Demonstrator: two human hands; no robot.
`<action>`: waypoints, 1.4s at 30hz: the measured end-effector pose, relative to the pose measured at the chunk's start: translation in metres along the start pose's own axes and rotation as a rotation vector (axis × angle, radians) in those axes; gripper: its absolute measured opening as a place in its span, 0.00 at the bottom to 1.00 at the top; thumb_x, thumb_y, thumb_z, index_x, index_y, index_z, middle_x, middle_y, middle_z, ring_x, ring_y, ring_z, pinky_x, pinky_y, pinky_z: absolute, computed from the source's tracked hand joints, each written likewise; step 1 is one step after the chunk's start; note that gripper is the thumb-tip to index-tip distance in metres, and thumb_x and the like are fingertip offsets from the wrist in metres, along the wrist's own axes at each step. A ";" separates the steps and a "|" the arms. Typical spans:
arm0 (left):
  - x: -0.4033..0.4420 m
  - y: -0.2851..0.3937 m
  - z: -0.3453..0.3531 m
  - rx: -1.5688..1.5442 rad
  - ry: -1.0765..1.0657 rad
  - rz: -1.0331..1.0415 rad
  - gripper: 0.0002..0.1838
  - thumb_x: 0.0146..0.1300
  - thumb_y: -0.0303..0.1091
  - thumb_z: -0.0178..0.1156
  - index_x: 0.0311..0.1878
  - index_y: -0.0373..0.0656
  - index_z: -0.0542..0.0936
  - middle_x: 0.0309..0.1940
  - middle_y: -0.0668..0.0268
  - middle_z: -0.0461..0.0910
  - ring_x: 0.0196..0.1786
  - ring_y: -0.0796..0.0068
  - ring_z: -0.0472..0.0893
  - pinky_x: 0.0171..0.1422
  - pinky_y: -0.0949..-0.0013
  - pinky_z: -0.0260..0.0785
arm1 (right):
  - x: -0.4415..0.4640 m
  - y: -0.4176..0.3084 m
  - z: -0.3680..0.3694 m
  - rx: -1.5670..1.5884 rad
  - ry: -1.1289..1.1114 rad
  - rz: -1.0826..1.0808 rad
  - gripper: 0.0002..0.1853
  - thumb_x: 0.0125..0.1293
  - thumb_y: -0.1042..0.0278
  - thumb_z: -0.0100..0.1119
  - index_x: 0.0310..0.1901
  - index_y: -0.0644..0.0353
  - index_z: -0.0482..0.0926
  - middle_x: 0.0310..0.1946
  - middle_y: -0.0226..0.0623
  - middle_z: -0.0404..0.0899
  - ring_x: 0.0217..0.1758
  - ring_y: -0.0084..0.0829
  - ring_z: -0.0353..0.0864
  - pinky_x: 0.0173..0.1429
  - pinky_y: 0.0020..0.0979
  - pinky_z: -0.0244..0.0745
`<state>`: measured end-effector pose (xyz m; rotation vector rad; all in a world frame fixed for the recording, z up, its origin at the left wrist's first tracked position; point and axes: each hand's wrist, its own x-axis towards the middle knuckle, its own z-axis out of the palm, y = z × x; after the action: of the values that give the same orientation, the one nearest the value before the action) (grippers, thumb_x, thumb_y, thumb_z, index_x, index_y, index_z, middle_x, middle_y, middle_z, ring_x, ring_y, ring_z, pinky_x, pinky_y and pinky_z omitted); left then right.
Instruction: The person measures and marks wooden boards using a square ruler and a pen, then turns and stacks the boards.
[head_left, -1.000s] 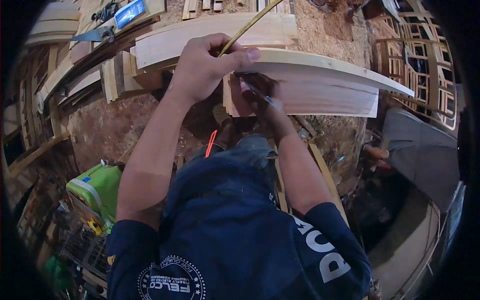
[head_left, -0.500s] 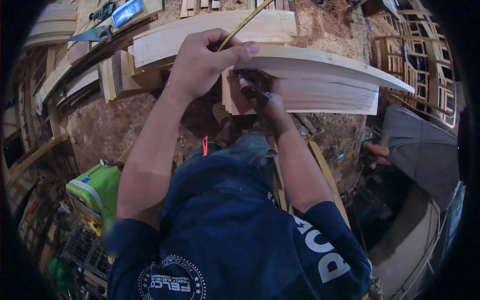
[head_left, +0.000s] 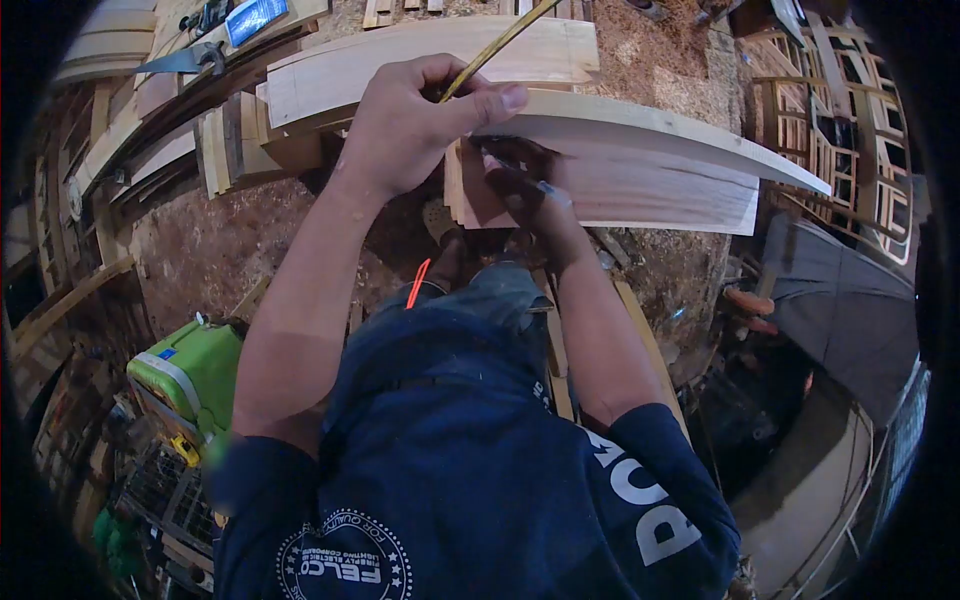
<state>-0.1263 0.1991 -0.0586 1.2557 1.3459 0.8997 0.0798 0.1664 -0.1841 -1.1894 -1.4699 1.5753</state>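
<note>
My left hand [head_left: 415,125] is closed around a narrow yellow strip [head_left: 500,42], which looks like a tape measure blade and slants up past the top edge. Its thumb rests on the left end of a long, curved wooden plank [head_left: 660,117] standing on edge. Below that plank, in shadow, my right hand [head_left: 525,190] is closed on a slim pen-like thing [head_left: 544,187], its tip hidden in the dark. The right hand is against the pale face of a wide board [head_left: 660,190].
Another pale board [head_left: 430,65] lies behind. A handsaw [head_left: 175,62] and a blue packet [head_left: 255,20] are at upper left. A green container [head_left: 190,365] stands at lower left. Slatted wooden frames [head_left: 830,150] and a grey cloth [head_left: 840,300] are on the right.
Both hands keep nearly the same places. The right hand has shifted very slightly beneath the plank, and the view has moved a little.
</note>
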 end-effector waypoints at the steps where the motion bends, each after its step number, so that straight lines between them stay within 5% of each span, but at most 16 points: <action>1: 0.000 0.000 0.000 0.001 0.000 -0.001 0.23 0.61 0.54 0.77 0.38 0.41 0.87 0.24 0.78 0.76 0.28 0.88 0.70 0.34 0.77 0.61 | 0.000 0.000 0.000 0.032 0.003 0.003 0.25 0.64 0.81 0.62 0.64 0.66 0.79 0.60 0.44 0.85 0.65 0.34 0.83 0.67 0.35 0.78; 15: -0.001 0.003 0.001 -0.007 0.006 -0.031 0.24 0.60 0.55 0.77 0.38 0.40 0.87 0.25 0.77 0.77 0.29 0.87 0.71 0.35 0.77 0.62 | 0.000 -0.010 0.006 0.045 0.012 -0.020 0.25 0.67 0.84 0.60 0.66 0.67 0.75 0.62 0.43 0.83 0.64 0.32 0.82 0.66 0.32 0.79; 18: -0.002 0.003 0.001 0.018 0.012 -0.045 0.23 0.60 0.55 0.77 0.38 0.41 0.87 0.24 0.78 0.76 0.28 0.87 0.71 0.34 0.76 0.62 | 0.000 -0.008 0.004 0.270 0.032 0.137 0.23 0.68 0.84 0.59 0.65 0.66 0.76 0.62 0.41 0.83 0.63 0.29 0.82 0.63 0.31 0.80; 24: -0.001 0.004 0.002 0.016 0.015 -0.021 0.23 0.59 0.54 0.77 0.39 0.40 0.88 0.24 0.77 0.76 0.28 0.87 0.71 0.33 0.76 0.61 | -0.002 -0.009 -0.003 -0.160 0.048 -0.084 0.15 0.67 0.74 0.66 0.55 0.64 0.85 0.49 0.42 0.89 0.54 0.29 0.86 0.56 0.30 0.81; 30: 0.001 0.004 0.000 0.045 -0.005 -0.041 0.23 0.59 0.55 0.76 0.37 0.41 0.87 0.24 0.77 0.76 0.27 0.88 0.70 0.33 0.76 0.60 | -0.049 -0.005 -0.014 -0.313 0.144 0.108 0.13 0.65 0.69 0.69 0.48 0.65 0.87 0.40 0.41 0.90 0.44 0.30 0.88 0.52 0.33 0.82; 33: 0.003 0.008 -0.002 0.098 -0.010 -0.059 0.24 0.59 0.56 0.76 0.36 0.41 0.87 0.24 0.77 0.76 0.27 0.88 0.69 0.32 0.76 0.59 | -0.092 -0.002 -0.022 -0.079 0.125 0.231 0.12 0.64 0.68 0.70 0.47 0.65 0.87 0.40 0.42 0.90 0.46 0.32 0.89 0.54 0.34 0.82; 39: 0.005 0.009 -0.003 0.134 -0.035 -0.034 0.25 0.59 0.57 0.76 0.37 0.40 0.87 0.24 0.76 0.77 0.27 0.87 0.69 0.32 0.75 0.59 | -0.127 -0.026 -0.035 -0.468 0.234 0.244 0.12 0.64 0.70 0.71 0.48 0.63 0.86 0.41 0.45 0.90 0.45 0.37 0.90 0.54 0.36 0.83; 42: 0.003 0.011 -0.004 0.121 -0.041 -0.064 0.30 0.55 0.62 0.76 0.36 0.39 0.89 0.27 0.69 0.83 0.34 0.80 0.77 0.44 0.69 0.69 | -0.131 -0.028 -0.044 -0.482 0.303 0.230 0.12 0.64 0.70 0.70 0.47 0.64 0.85 0.41 0.46 0.90 0.44 0.38 0.90 0.54 0.37 0.82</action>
<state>-0.1275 0.2049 -0.0476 1.3088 1.4169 0.7534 0.1647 0.0671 -0.1313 -1.8396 -1.5949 1.1348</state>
